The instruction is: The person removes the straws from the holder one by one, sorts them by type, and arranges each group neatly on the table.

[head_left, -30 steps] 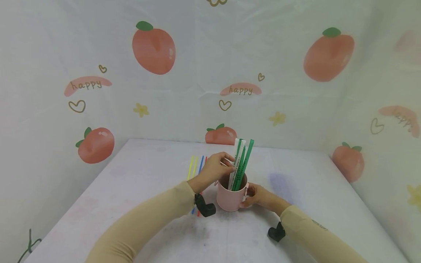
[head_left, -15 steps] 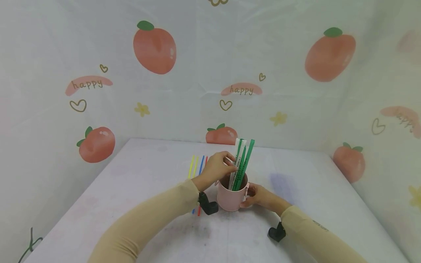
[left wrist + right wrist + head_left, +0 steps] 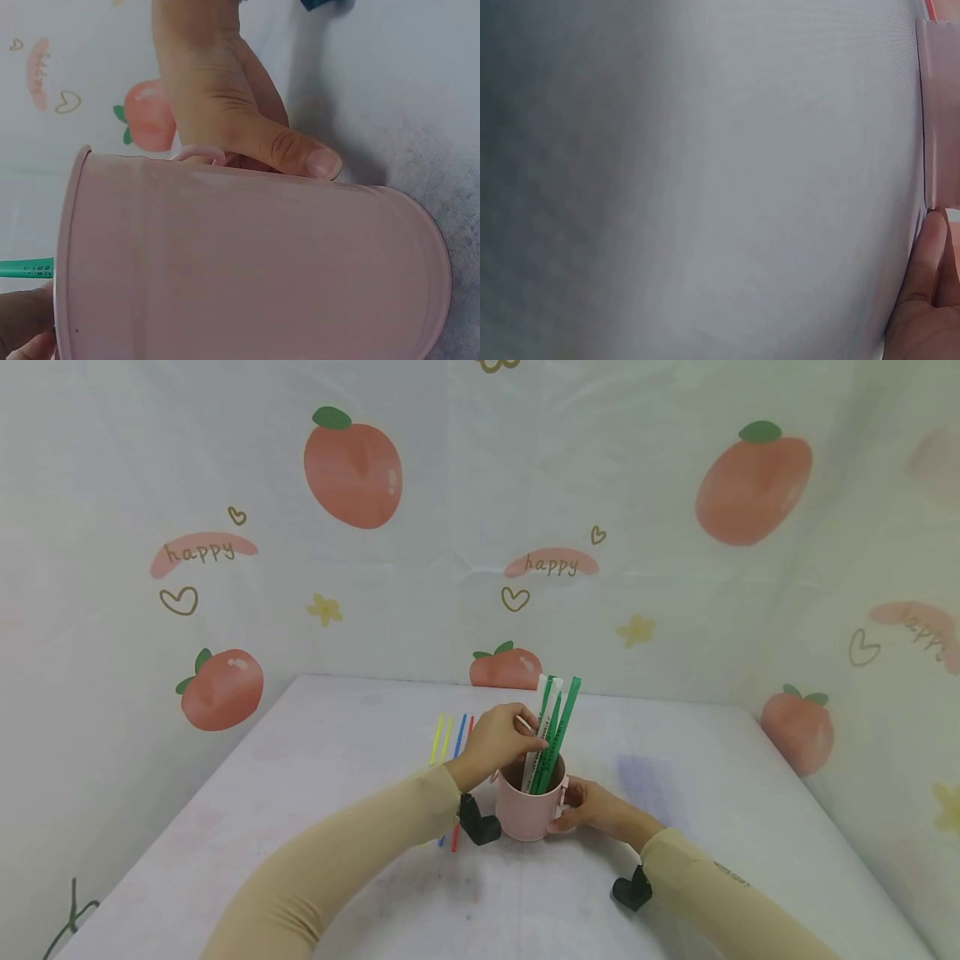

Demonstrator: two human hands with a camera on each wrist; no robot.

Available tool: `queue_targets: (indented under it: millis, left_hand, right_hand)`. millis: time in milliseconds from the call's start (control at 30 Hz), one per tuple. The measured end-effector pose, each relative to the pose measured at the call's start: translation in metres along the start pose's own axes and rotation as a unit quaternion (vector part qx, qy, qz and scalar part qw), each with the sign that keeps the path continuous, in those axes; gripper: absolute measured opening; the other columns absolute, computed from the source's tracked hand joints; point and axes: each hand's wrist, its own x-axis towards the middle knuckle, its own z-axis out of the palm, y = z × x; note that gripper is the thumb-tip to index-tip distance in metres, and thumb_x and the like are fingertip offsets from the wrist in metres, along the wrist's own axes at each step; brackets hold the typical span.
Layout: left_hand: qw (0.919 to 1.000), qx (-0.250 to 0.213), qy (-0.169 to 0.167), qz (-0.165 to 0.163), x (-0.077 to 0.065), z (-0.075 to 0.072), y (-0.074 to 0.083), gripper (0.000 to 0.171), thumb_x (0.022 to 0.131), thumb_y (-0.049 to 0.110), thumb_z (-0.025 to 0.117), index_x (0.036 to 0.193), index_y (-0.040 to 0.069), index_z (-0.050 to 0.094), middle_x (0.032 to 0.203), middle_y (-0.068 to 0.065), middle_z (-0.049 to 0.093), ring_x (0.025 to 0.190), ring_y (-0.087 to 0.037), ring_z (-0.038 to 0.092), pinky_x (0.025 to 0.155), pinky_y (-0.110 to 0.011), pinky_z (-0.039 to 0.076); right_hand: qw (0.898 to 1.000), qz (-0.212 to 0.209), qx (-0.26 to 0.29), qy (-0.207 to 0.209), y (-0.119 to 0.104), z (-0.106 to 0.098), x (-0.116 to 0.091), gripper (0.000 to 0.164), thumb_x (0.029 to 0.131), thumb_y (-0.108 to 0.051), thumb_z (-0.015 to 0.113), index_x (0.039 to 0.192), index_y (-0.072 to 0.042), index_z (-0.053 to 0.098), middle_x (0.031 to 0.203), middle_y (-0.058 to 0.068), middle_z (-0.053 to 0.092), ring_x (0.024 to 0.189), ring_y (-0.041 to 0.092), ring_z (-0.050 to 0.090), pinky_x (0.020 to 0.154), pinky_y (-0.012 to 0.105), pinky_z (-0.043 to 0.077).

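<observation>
A pink cup (image 3: 522,814) with small side handles stands upright on the table. Several long green and white printed sticks, much like wrapped straws, lean in it; a green one (image 3: 572,697) tilts to the right. My left hand (image 3: 491,743) reaches over the rim, its thumb in front of a white printed stick (image 3: 550,703) and fingers behind, pinching it. The cup hides part of that hand's fingers (image 3: 22,315) in the left wrist view. At the cup's right side, my right hand (image 3: 600,810) holds the handle, thumb (image 3: 322,161) against the wall.
Left of the cup, thin coloured sticks lie on the table, including yellow (image 3: 437,735), blue (image 3: 460,731) and red (image 3: 454,839) ones. My left forearm covers their middles. A fruit-patterned white curtain (image 3: 420,610) hangs behind the table (image 3: 360,727).
My left hand has shifted slightly right, its thumb moving across the white stick. The cup, the upright sticks and my right hand stay nearly where they were.
</observation>
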Motion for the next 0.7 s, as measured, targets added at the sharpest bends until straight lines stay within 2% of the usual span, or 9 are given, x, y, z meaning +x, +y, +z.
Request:
queue_targets:
  millis: [367, 700]
  left_hand:
    - [0.9997, -0.006, -0.01, -0.02, 0.0033, 0.0009, -0.0007, 0.015, 0.081, 0.018, 0.079, 0.089, 0.011, 0.067, 0.08, 0.0, 0.067, 0.063, -0.014, 0.061, 0.059, -0.025, 0.055]
    - [0.9999, -0.009, -0.008, -0.007, 0.0054, -0.0004, -0.0049, 0.01, 0.083, 0.016, 0.077, 0.086, 0.01, 0.069, 0.079, -0.001, 0.067, 0.061, -0.013, 0.06, 0.057, -0.024, 0.053]
  right_hand:
    - [1.0, 0.005, 0.003, 0.001, 0.0008, -0.0011, 0.0013, 0.068, 0.079, -0.01, 0.08, 0.137, 0.0, 0.048, 0.136, 0.017, 0.053, 0.126, 0.029, 0.045, 0.112, 0.06, 0.027]
    - [1.0, -0.001, 0.003, -0.004, 0.0, -0.0013, 0.0002, 0.068, 0.079, -0.01, 0.08, 0.137, 0.001, 0.047, 0.135, 0.017, 0.055, 0.123, 0.027, 0.048, 0.112, 0.056, 0.03]
